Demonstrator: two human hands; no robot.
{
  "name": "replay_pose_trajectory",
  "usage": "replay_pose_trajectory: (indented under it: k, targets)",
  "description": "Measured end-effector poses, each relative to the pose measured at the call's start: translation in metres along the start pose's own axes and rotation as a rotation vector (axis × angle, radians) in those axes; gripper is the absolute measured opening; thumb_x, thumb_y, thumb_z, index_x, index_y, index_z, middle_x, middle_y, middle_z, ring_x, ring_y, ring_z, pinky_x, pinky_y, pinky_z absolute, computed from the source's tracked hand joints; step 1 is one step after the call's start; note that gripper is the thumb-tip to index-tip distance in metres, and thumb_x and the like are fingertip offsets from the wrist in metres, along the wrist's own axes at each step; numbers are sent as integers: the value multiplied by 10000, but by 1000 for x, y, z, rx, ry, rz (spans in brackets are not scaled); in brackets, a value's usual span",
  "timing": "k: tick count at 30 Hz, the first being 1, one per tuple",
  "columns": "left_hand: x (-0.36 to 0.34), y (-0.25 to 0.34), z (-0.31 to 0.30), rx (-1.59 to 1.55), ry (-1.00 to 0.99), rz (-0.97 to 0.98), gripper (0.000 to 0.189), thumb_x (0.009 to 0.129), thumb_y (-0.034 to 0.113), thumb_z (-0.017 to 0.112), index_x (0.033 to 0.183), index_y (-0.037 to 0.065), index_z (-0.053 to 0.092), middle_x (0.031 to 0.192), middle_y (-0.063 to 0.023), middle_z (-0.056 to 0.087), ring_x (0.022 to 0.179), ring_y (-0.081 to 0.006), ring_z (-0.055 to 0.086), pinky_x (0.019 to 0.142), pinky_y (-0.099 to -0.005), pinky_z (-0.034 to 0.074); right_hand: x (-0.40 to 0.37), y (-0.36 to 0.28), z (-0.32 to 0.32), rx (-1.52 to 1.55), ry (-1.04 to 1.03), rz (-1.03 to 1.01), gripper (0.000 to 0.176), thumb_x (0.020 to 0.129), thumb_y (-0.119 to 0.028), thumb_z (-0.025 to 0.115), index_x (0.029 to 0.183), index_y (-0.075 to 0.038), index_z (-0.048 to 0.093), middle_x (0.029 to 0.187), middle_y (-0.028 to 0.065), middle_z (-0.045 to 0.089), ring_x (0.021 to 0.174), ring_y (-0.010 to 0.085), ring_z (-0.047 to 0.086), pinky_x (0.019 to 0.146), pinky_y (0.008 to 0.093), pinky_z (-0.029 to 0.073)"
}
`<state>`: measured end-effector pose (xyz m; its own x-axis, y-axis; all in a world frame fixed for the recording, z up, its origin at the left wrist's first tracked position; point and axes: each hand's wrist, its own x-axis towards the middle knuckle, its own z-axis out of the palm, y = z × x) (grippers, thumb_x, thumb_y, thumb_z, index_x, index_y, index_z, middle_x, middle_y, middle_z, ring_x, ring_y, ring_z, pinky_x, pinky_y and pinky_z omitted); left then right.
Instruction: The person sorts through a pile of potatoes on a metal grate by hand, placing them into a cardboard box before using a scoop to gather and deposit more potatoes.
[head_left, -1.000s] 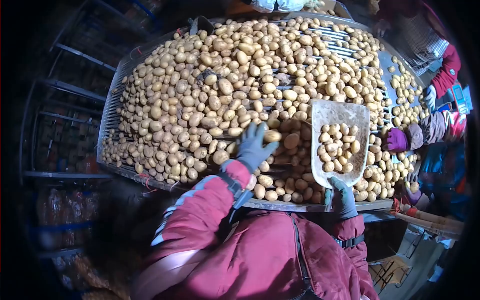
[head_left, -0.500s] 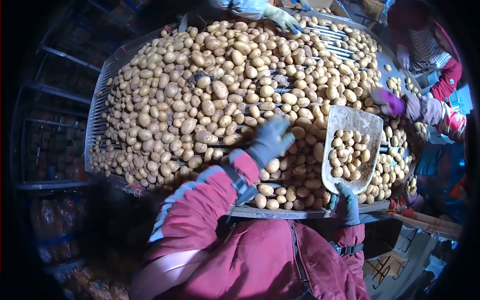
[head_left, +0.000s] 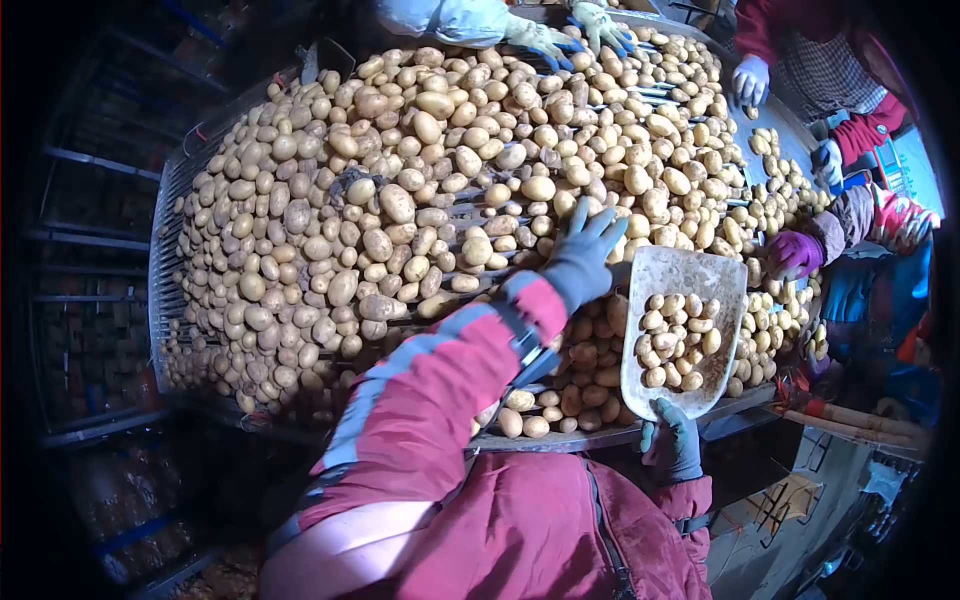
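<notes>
My left hand (head_left: 583, 256), in a grey-blue glove, rests with fingers spread on the potatoes (head_left: 397, 204) near the middle of the slatted table. In a similar glove, my right hand (head_left: 673, 440) is wrapped round the lower end of a worn white scoop (head_left: 688, 393). The scoop lies tilted over the potatoes at the right front, with several small potatoes (head_left: 677, 338) in it. Metal slats show between potatoes left of my left hand. Dark clumps (head_left: 352, 180) lie among the potatoes further left.
Gloved hands of a co-worker (head_left: 545, 40) reach in at the far edge. At the right, other people's hands include a white-gloved one (head_left: 751, 80) and a purple-gloved one (head_left: 796, 254). The table's metal front edge (head_left: 560, 440) runs before my body. Dark racks (head_left: 95, 240) stand left.
My left hand has moved right and away from me over the potatoes. The scoop in my right hand appears slightly further left as the view shifts. Co-workers' hands at the far side and right have moved.
</notes>
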<state>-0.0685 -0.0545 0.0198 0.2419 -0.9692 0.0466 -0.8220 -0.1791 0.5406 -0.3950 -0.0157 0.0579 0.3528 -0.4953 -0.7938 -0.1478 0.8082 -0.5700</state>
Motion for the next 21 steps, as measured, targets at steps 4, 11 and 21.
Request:
replay_pose_trajectory:
  k: [4, 11, 21]
  targets:
    - [-31, -35, -13, 49, 59, -5, 539, 837, 338, 730, 1314, 97, 655, 1376, -160, 585, 1344, -341, 482, 1145, -454, 384, 3, 2, -6, 13, -6, 15, 317, 971, -274, 610, 1076, 24, 643, 621, 78, 612, 437, 179, 550, 397, 296, 437]
    - [-55, -188, 51, 47, 107, -225, 479, 901, 407, 693, 1266, 97, 676, 1330, -164, 589, 1230, -365, 577, 1047, -443, 475, 11, -9, 3, -67, -117, 8, 236, 944, -181, 621, 1025, 41, 633, 655, 80, 621, 424, 166, 548, 368, 288, 408]
    - [-64, -108, -27, -173, 151, -328, 244, 957, 273, 627, 1096, 93, 716, 1123, -167, 690, 1046, -358, 666, 917, -429, 531, 18, -28, -2, -131, -196, 29, 263, 897, -90, 666, 1089, 69, 582, 743, 97, 645, 430, 184, 571, 363, 300, 454]
